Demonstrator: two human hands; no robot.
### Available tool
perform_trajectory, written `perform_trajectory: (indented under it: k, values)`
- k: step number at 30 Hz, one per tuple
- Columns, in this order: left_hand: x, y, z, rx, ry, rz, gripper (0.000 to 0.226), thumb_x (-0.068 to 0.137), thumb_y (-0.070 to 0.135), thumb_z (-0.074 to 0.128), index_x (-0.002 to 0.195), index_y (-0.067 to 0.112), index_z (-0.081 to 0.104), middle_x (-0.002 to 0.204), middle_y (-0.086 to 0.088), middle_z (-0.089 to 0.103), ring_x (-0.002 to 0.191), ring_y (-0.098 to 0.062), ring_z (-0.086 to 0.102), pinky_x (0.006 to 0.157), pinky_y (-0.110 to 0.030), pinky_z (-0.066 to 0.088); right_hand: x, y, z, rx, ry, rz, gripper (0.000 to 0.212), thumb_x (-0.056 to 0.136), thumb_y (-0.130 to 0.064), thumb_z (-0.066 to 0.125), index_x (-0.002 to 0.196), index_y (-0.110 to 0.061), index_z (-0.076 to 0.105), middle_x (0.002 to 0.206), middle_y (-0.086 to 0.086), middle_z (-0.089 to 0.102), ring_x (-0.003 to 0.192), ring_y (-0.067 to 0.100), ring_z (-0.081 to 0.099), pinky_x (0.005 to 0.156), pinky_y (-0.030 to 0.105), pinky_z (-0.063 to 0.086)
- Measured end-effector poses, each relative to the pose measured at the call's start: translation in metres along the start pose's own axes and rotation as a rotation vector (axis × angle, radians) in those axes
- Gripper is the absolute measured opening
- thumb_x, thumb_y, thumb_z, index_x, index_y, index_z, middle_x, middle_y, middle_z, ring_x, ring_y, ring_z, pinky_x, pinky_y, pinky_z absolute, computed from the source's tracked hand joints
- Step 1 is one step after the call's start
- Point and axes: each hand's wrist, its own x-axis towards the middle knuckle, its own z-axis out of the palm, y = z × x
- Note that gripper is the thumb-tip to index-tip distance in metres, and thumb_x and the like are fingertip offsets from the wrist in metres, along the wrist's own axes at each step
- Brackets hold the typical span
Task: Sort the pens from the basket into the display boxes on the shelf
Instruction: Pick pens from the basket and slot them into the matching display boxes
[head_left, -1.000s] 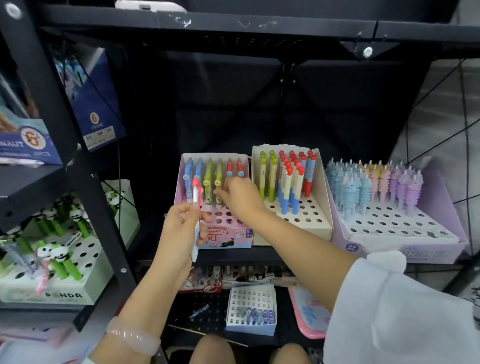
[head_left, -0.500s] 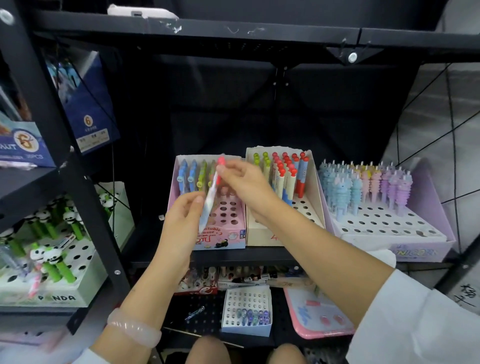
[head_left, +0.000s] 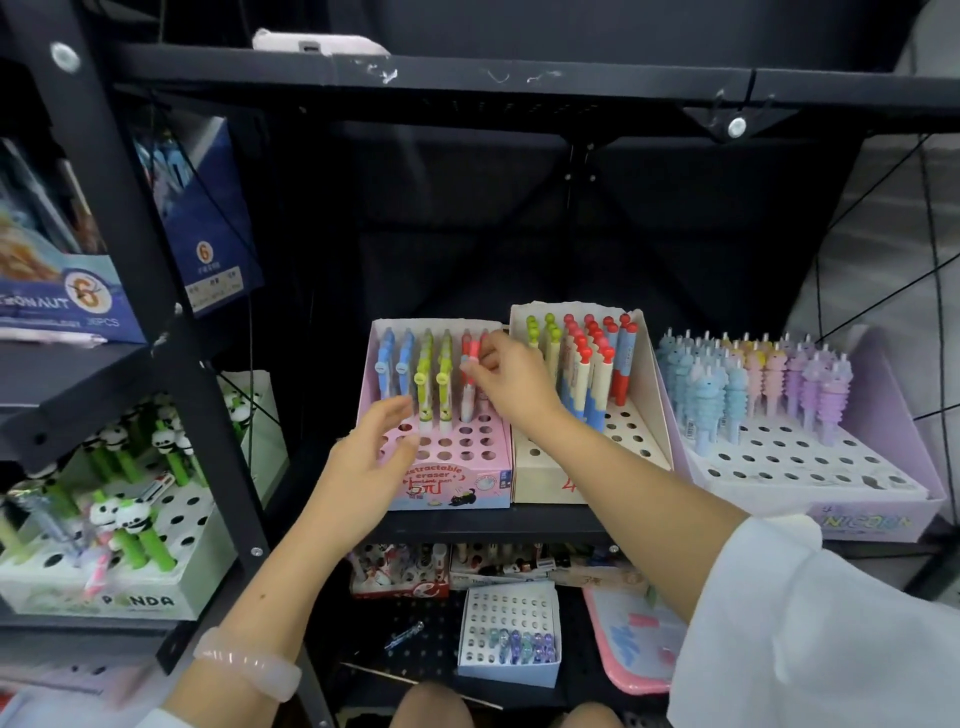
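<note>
Red-capped white pen (head_left: 469, 387) upright in the pink perforated cardboard display box (head_left: 451, 480).
It stands at the box's 1 o'clock corner, pinched near the cap.

The pink display box (head_left: 457, 483) has bare holes across its front rows, reachable from 6 o'clock. Its back rows hold upright pens (head_left: 427, 374), a wall at 12 o'clock. The right hand (head_left: 511, 379) covers the red pen (head_left: 469, 384) at 1 o'clock; the left hand (head_left: 371, 462) lies over the holes at 9 o'clock. The cream box (head_left: 540, 467) touches its 3 o'clock side. The shelf beam (head_left: 519, 83) caps reach overhead.
</note>
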Motion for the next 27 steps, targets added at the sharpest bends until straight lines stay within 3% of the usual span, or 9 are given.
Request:
perform_trajectory:
  k: [5, 8, 12, 16, 18, 21, 24, 27]
  values:
    - [-0.002, 0.001, 0.0, -0.009, -0.003, 0.002, 0.039, 0.095, 0.022, 0.048, 0.134, 0.028, 0.041, 0.127, 0.02, 0.045, 0.122, 0.001, 0.04, 0.102, -0.021, 0.029, 0.002, -0.005, 0.006, -0.218, -0.112, 0.026, 0.021, 0.093, -0.026, 0.055, 0.093, -0.005, 0.054, 0.083, 0.012, 0.062, 0.076, 0.026, 0.059, 0.065, 0.032, 0.045]
    - [-0.005, 0.005, 0.002, -0.015, -0.003, 0.018, 0.04, 0.095, 0.022, 0.048, 0.133, 0.028, 0.041, 0.127, 0.019, 0.046, 0.119, 0.003, 0.041, 0.099, -0.017, 0.029, -0.005, -0.006, 0.004, -0.256, -0.187, 0.052, 0.024, 0.092, -0.024, 0.056, 0.094, 0.0, 0.058, 0.087, 0.014, 0.064, 0.079, 0.026, 0.061, 0.068, 0.031, 0.045]
    - [-0.008, 0.019, 0.015, -0.019, -0.011, 0.057, 0.038, 0.094, 0.023, 0.048, 0.131, 0.03, 0.041, 0.122, 0.021, 0.047, 0.116, 0.003, 0.042, 0.091, -0.009, 0.028, -0.023, -0.006, -0.023, -0.088, -0.198, 0.12, 0.022, 0.093, -0.019, 0.054, 0.1, -0.001, 0.064, 0.088, 0.013, 0.069, 0.084, 0.023, 0.065, 0.077, 0.031, 0.051]
    - [-0.01, 0.048, 0.046, -0.065, -0.066, 0.119, 0.035, 0.094, 0.018, 0.049, 0.124, 0.034, 0.041, 0.116, 0.025, 0.048, 0.112, 0.004, 0.045, 0.089, -0.008, 0.03, -0.067, 0.002, -0.074, 0.211, -0.332, 0.168, 0.015, 0.095, -0.018, 0.049, 0.103, -0.014, 0.061, 0.092, 0.003, 0.069, 0.078, 0.009, 0.065, 0.065, 0.017, 0.055]
    - [-0.015, 0.062, 0.069, -0.11, -0.137, 0.146, 0.033, 0.094, 0.021, 0.049, 0.119, 0.041, 0.04, 0.114, 0.031, 0.047, 0.109, 0.014, 0.044, 0.091, -0.009, 0.032, -0.099, 0.018, -0.103, 0.24, -0.383, 0.18, 0.013, 0.096, -0.019, 0.048, 0.101, -0.018, 0.061, 0.092, -0.001, 0.069, 0.081, 0.005, 0.066, 0.065, 0.016, 0.055]
    - [-0.031, 0.079, 0.116, -0.16, -0.317, 0.16, 0.032, 0.094, 0.025, 0.049, 0.12, 0.042, 0.04, 0.116, 0.033, 0.047, 0.109, 0.022, 0.042, 0.089, -0.004, 0.035, -0.152, 0.063, -0.145, 0.196, -0.44, 0.275, 0.011, 0.094, -0.019, 0.051, 0.099, -0.023, 0.06, 0.097, -0.002, 0.069, 0.09, 0.006, 0.066, 0.077, 0.022, 0.055]
    - [-0.052, 0.092, 0.176, -0.133, -0.516, 0.184, 0.035, 0.094, 0.023, 0.05, 0.128, 0.029, 0.043, 0.125, 0.015, 0.051, 0.119, 0.002, 0.046, 0.102, -0.022, 0.036, -0.205, 0.118, -0.183, 0.07, -0.441, 0.41, 0.016, 0.093, -0.015, 0.055, 0.106, -0.015, 0.062, 0.104, 0.004, 0.067, 0.1, 0.014, 0.063, 0.089, 0.022, 0.048]
    - [-0.073, 0.099, 0.236, -0.117, -0.696, 0.165, 0.04, 0.093, 0.019, 0.051, 0.132, 0.018, 0.043, 0.133, 0.0, 0.051, 0.125, -0.011, 0.046, 0.106, -0.031, 0.037, -0.257, 0.166, -0.209, -0.137, -0.464, 0.491, 0.023, 0.094, -0.019, 0.054, 0.115, -0.012, 0.06, 0.111, 0.005, 0.064, 0.1, 0.012, 0.06, 0.084, 0.015, 0.046]
